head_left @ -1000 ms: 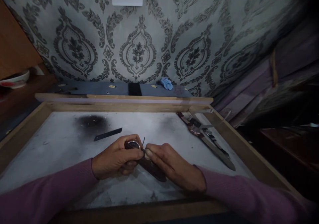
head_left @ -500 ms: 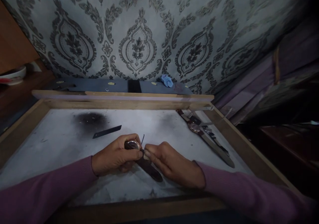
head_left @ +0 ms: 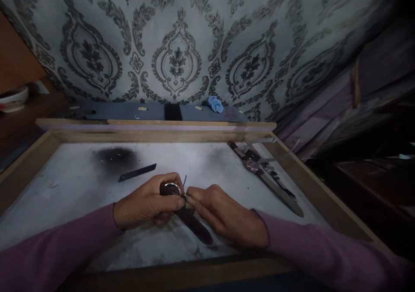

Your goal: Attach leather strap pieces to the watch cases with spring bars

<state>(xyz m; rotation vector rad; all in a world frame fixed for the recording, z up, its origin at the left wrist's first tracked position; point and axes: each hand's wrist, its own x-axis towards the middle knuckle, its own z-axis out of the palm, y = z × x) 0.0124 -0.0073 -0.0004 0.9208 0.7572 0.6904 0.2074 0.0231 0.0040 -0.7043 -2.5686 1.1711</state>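
Note:
A wristwatch with a dark brown strap (head_left: 196, 228) is held over the white-bottomed wooden tray (head_left: 181, 137). My left hand (head_left: 149, 201) is closed round its case, with the thumb at the case's lower edge. Fingers pinched, my right hand (head_left: 223, 214) meets the left thumb where strap and case join. Something small and pale shows under the right fingertips, too hidden to name. A thin dark rod (head_left: 185, 180) sticks up just behind the fingertips. The strap's free end hangs down toward the front right, between the hands.
A dark flat blade-like strip (head_left: 137, 172) lies behind my left hand. At the tray's right side are a watch with a long strap (head_left: 252, 165) and a smaller watch (head_left: 270, 171). A blue crumpled cloth (head_left: 215, 104) rests beyond the back rim.
The strap's free end has swung slightly downward and toward the front. Both hands keep nearly the same hold. The whole view has shifted a little.

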